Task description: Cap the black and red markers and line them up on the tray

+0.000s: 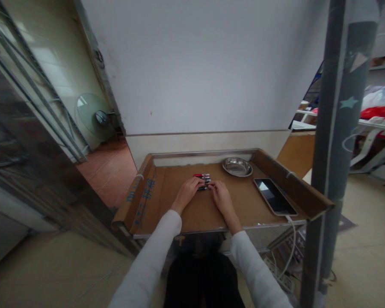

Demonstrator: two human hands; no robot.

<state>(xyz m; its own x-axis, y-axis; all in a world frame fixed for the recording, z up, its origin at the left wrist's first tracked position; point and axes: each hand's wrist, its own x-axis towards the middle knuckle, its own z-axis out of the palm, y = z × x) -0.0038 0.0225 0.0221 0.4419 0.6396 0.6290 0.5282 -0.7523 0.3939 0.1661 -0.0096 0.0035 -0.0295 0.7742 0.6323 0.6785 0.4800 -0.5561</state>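
Observation:
Several small slim cylinders, dark with silvery ends and one red, lie side by side in a short row on the cardboard-lined tray table; they are too small to name. The red cylinder (pixel 199 175) is at the far side of the row. My left hand (pixel 190 190) rests at the row's left end, fingertips pinched together over the dark pieces. From the right, my right hand (pixel 222 196) meets the row's other end, its fingers also closed. What exactly sits between the fingertips of either hand is hidden. A gap separates the two hands.
Behind the row, to the right, stands a round shallow metal dish (pixel 237 167). A phone (pixel 275 196) lies at the right with a white cable (pixel 293 248) hanging over the front edge. Raised cardboard sides (pixel 137 188) border the tray, and a grey post (pixel 335 128) rises at its right.

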